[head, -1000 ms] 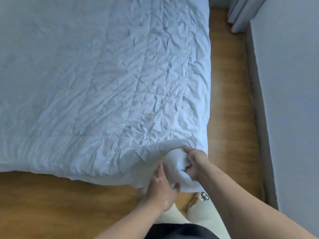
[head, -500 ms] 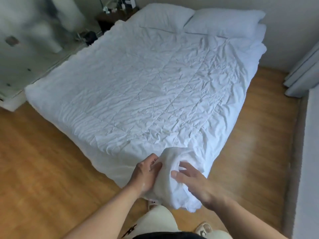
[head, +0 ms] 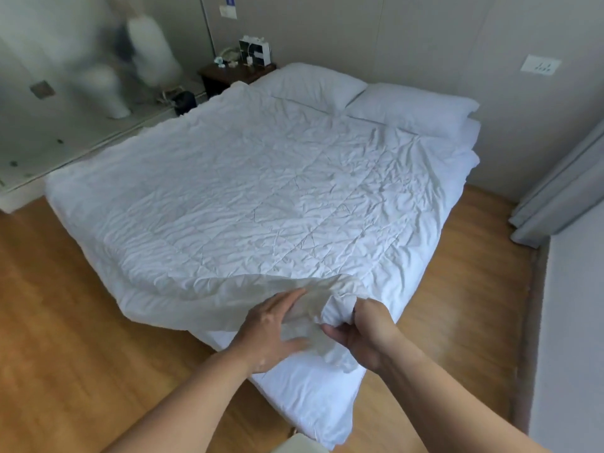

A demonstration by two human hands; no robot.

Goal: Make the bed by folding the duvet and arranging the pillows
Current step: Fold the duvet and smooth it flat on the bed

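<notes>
head view: the white, creased duvet (head: 261, 197) lies spread over the bed (head: 307, 400) and reaches up to the two pillows (head: 313, 83), which lie side by side at the head end. its near corner is raised off the mattress and bunched between the hands. the near edge hangs in a slack curve to the left, and the bare bed shows white beneath it at the foot corner.

the right hand (head: 366, 331) grips the corner, with fingers curled over the top of the fold and the thumb pressed in from the side. the left hand (head: 271, 331) is just beside it, with fingers nearly straight along the top of the fabric and the thumb spread over the cloth lower down. it rests on the duvet rather than closing on it. a ridge of cloth keeps the two hands apart.

half a second ago the corner was a tight wad held low between the hands. the right hand lay on it with straight fingers and the left was curled round it. now the wad is drawn out, the edge is higher, the right hand has closed and the left has flattened.

a wooden floor (head: 81, 322) surrounds the bed. a dark nightstand (head: 228, 76) stands by the bed's far left corner, a grey curtain (head: 562, 191) hangs at the right, and a wall socket (head: 541, 68) sits above the pillows.
</notes>
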